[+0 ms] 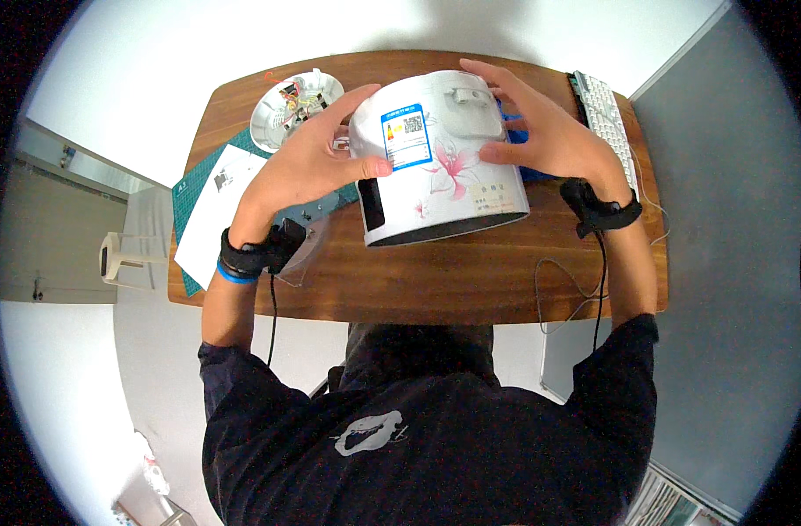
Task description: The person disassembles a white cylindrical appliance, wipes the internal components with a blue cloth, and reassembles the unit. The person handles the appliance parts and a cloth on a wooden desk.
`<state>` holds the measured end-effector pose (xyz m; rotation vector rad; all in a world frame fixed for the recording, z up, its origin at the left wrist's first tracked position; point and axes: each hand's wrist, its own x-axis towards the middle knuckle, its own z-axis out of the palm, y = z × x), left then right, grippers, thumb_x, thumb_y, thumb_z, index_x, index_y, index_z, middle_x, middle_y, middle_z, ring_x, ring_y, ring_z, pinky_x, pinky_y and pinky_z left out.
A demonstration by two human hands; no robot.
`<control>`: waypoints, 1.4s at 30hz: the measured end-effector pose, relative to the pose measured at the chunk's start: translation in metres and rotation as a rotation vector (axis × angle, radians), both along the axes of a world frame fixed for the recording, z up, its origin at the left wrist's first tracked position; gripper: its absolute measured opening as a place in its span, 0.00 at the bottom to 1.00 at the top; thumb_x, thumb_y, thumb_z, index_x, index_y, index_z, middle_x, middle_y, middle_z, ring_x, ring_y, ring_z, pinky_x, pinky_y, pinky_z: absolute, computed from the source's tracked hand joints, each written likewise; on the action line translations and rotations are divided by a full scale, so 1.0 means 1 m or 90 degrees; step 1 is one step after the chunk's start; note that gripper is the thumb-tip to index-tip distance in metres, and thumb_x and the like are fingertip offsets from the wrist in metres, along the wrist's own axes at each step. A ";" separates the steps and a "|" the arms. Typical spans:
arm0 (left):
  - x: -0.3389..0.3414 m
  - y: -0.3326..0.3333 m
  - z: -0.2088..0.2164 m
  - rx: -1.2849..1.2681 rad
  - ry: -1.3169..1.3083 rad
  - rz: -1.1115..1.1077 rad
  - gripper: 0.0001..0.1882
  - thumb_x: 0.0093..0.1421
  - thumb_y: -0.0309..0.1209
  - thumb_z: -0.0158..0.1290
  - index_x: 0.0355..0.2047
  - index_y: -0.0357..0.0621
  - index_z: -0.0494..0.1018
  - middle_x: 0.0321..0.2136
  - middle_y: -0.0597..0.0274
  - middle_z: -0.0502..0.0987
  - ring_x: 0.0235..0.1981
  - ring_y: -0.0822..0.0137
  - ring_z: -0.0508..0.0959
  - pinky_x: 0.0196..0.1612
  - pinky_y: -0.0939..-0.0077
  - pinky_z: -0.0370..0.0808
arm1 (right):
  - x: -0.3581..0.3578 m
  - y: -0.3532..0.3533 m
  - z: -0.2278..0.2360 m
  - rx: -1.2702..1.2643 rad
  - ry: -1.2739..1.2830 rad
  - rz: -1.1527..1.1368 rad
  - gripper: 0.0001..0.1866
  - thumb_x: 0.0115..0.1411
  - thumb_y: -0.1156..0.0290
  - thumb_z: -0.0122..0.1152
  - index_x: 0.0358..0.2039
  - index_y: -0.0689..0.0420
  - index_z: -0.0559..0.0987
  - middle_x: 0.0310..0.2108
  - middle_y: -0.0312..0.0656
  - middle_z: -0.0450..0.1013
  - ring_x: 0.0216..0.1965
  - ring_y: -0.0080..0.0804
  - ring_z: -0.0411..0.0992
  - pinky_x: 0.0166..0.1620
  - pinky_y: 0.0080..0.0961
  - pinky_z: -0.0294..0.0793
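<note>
Between my two hands is a white rice cooker housing point(453, 188), tilted over the table, with pink flowers, a blue-edged label and a moulded bracket on its side. Its dark lower rim faces me. My left hand point(317, 158) grips the left side, thumb on the front near the label. On the right side my right hand point(545, 131) holds it, thumb against the front and fingers over the far edge. A round white base point(265, 114) with exposed coloured wires lies beyond my left hand. Whatever is inside the housing is hidden.
A green cutting mat point(190, 206) with a white sheet point(212, 210) lies at the left, small screws point(307, 215) near my left wrist. Something blue point(516, 136) shows behind the housing. A white keyboard point(606, 114) lines the right edge, above a thin cable point(558, 267). A grey partition point(725, 219) stands right.
</note>
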<state>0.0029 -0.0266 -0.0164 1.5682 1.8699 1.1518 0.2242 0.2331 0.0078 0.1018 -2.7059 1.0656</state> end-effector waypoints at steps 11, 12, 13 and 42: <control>0.031 -0.001 0.026 0.134 0.174 0.027 0.59 0.41 0.37 0.79 0.73 0.54 0.61 0.71 0.55 0.64 0.71 0.53 0.65 0.70 0.51 0.69 | 0.020 -0.016 0.013 0.133 0.135 -0.041 0.60 0.42 0.62 0.86 0.75 0.49 0.60 0.65 0.49 0.62 0.68 0.48 0.62 0.70 0.39 0.64; 0.033 0.000 0.026 0.141 0.200 0.035 0.58 0.40 0.36 0.79 0.72 0.54 0.62 0.71 0.54 0.64 0.71 0.52 0.65 0.70 0.52 0.68 | 0.022 -0.018 0.013 0.148 0.131 -0.052 0.61 0.42 0.62 0.86 0.74 0.48 0.60 0.64 0.49 0.61 0.67 0.49 0.63 0.70 0.39 0.65; 0.035 0.001 0.026 0.148 0.225 0.043 0.58 0.40 0.35 0.79 0.72 0.54 0.63 0.71 0.54 0.64 0.71 0.50 0.65 0.70 0.53 0.68 | 0.023 -0.020 0.013 0.163 0.128 -0.062 0.61 0.41 0.62 0.86 0.74 0.47 0.61 0.64 0.49 0.61 0.66 0.50 0.63 0.69 0.40 0.66; 0.076 -0.025 -0.001 0.170 0.452 0.097 0.28 0.60 0.38 0.67 0.58 0.44 0.73 0.55 0.47 0.73 0.59 0.41 0.73 0.56 0.52 0.78 | 0.047 -0.051 -0.013 0.341 0.165 -0.020 0.32 0.48 0.67 0.78 0.55 0.43 0.79 0.53 0.43 0.72 0.57 0.48 0.70 0.57 0.44 0.71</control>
